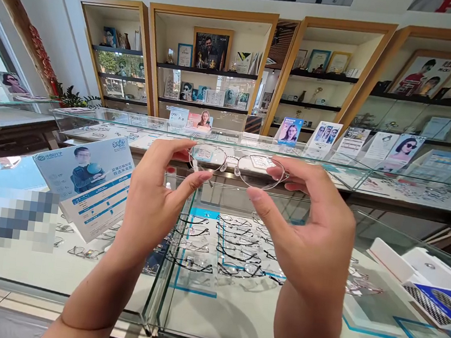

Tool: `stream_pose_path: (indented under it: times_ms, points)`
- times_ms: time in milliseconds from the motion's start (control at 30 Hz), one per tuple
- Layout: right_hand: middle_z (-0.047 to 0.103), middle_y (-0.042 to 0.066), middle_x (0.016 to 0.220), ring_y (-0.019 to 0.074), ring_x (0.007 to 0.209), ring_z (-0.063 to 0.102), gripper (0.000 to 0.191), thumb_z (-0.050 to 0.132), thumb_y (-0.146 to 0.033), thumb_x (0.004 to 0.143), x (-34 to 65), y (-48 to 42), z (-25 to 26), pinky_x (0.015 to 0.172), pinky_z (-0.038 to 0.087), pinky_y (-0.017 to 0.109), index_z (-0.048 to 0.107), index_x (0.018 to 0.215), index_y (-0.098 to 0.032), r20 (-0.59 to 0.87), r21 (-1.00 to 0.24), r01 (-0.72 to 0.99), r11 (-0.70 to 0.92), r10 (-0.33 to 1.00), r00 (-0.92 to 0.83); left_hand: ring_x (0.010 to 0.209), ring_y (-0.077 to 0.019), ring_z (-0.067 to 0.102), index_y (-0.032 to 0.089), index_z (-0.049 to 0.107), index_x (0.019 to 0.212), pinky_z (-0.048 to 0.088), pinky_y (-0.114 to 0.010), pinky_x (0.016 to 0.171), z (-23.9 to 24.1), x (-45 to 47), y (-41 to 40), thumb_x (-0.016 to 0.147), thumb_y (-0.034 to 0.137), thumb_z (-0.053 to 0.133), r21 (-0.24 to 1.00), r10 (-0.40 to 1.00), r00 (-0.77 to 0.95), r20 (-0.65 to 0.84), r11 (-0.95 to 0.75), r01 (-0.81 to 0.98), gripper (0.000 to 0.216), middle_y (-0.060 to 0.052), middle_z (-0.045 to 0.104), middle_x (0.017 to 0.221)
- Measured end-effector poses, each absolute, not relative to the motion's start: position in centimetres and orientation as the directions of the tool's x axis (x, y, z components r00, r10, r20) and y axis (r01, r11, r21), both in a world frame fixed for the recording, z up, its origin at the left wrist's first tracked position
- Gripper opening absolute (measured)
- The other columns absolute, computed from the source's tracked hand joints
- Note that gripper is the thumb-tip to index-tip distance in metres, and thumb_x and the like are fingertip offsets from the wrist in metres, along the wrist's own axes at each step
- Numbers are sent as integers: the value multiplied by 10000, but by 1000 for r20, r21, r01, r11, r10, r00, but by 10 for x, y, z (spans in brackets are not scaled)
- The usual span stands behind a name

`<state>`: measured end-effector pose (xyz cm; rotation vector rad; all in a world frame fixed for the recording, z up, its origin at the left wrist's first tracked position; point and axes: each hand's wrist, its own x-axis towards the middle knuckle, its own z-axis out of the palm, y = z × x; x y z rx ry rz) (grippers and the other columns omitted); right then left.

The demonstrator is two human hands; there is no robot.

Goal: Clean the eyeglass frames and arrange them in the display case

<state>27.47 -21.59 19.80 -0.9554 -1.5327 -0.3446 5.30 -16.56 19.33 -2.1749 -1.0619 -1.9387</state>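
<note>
A pair of eyeglasses (231, 165) with a thin metal frame and clear round lenses is held up level in front of me, above the glass counter. My left hand (161, 188) grips it at the left end, thumb below and fingers behind the rim. At the right end my right hand (305, 217) pinches the frame near the hinge, with a fingertip showing through the lens. Printed marks are visible on the lenses. The temples are mostly hidden behind the fingers.
Rows of eyeglass frames (239, 242) lie inside the glass display case (230, 328) below my hands. A printed sign (97, 175) stands on the left, and an open white and blue box (436, 288) sits on the right. Wooden shelves (208, 71) line the far wall.
</note>
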Motion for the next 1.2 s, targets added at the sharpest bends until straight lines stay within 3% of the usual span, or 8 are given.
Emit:
stream_pose_path:
  times_ms: [867, 1200]
  points:
    - [785, 50, 1095, 285, 1046, 748, 308, 826, -370, 913, 271, -218, 200, 946, 631, 494, 747, 1196, -281, 947, -260, 751, 607, 312, 75, 1091, -237, 765, 274, 717, 1323, 634, -402, 948, 193, 53, -165, 1009, 522, 772, 442, 511, 25, 859, -765, 469, 404, -74, 790, 1190]
    - [794, 68, 1145, 325, 1097, 755, 304, 792, -417, 933, 271, -220, 200, 979, 635, 559, 734, 1212, -310, 935, -285, 753, 592, 344, 83, 1120, -257, 761, 297, 712, 1303, 647, -413, 919, 194, 55, -166, 994, 531, 784, 438, 499, 8, 866, -767, 469, 395, -84, 773, 1234]
